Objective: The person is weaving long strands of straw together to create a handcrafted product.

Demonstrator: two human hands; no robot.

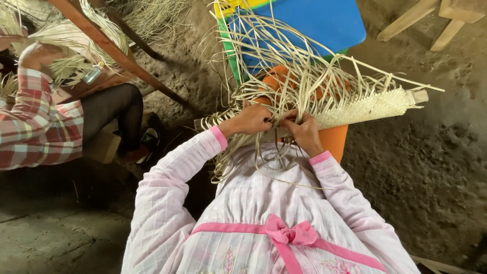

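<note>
Woven palm mat [365, 107], one piece, lies across an orange stool [335, 139]; left hand [252, 121] and right hand [303, 129] both pinch its loose strips [284, 61]. Blue stool [314, 23] behind; another person's plaid sleeve [35, 127] far left.

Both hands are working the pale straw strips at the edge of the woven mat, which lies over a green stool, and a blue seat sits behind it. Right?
Not quite. The head view shows the left hand and right hand on the straw strips of the woven mat, but the stool under it is orange, not green. The blue seat is behind.
</note>
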